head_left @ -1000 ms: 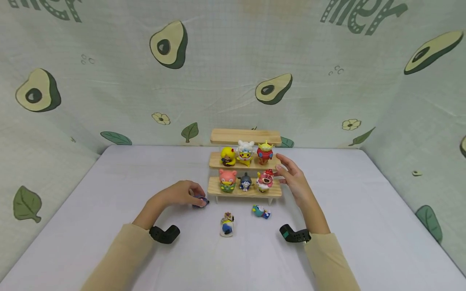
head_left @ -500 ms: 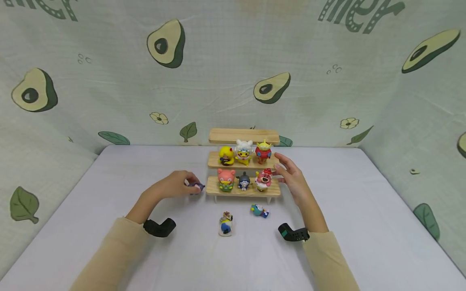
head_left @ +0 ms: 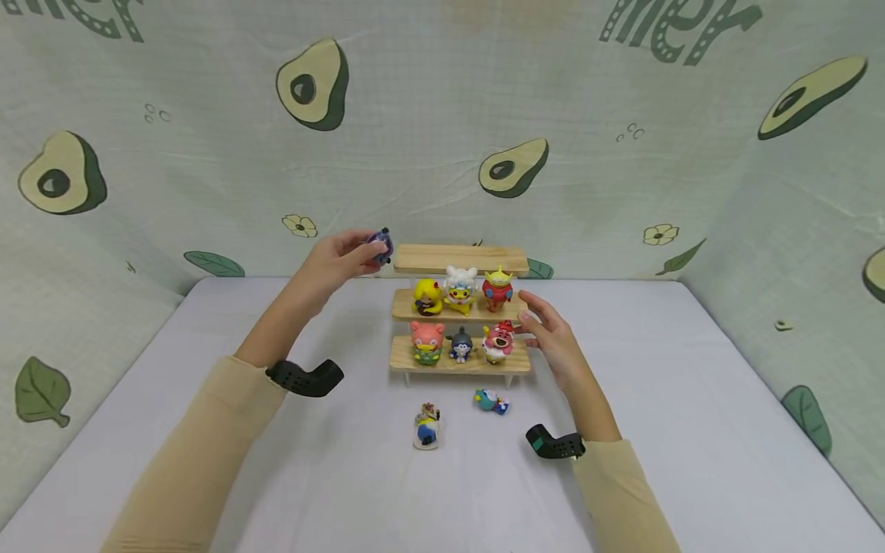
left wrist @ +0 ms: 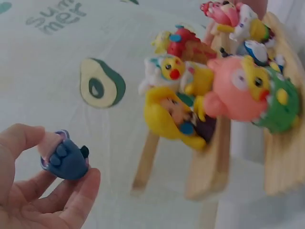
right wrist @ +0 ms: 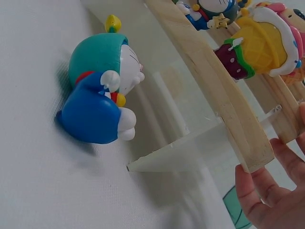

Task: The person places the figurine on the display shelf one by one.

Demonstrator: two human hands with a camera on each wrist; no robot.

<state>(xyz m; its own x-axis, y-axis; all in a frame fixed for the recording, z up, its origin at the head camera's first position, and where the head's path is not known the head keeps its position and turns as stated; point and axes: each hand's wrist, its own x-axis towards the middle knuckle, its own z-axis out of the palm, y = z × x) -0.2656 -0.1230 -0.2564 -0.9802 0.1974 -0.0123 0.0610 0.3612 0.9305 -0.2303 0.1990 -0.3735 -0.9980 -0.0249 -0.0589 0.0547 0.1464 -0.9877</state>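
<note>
My left hand (head_left: 332, 265) pinches a small purple-blue figurine (head_left: 382, 246) between thumb and fingers. It is up in the air by the left end of the top shelf (head_left: 461, 259) of a three-tier wooden display stand. In the left wrist view the figurine (left wrist: 69, 160) shows a rounded blue side and a dark tip. My right hand (head_left: 556, 342) is at the stand's right side, its fingertips touching the ends of the lower shelf (right wrist: 224, 105) and middle shelf. Three figurines stand on the middle tier, among them a yellow-haired one (head_left: 427, 297); three more, including a pink one (head_left: 427, 343), occupy the bottom tier.
A blue-and-teal figurine (head_left: 492, 401) lies on the white table in front of the stand. Left of it lies a blue-and-yellow figurine (head_left: 427, 432) with a pale base. Behind the table hangs an avocado-print cloth (head_left: 415, 138).
My left hand has lifted the purple-blue figurine from the table, beside the stand's bottom tier, up to the top shelf's height. The right hand has stayed at the stand's right end.
</note>
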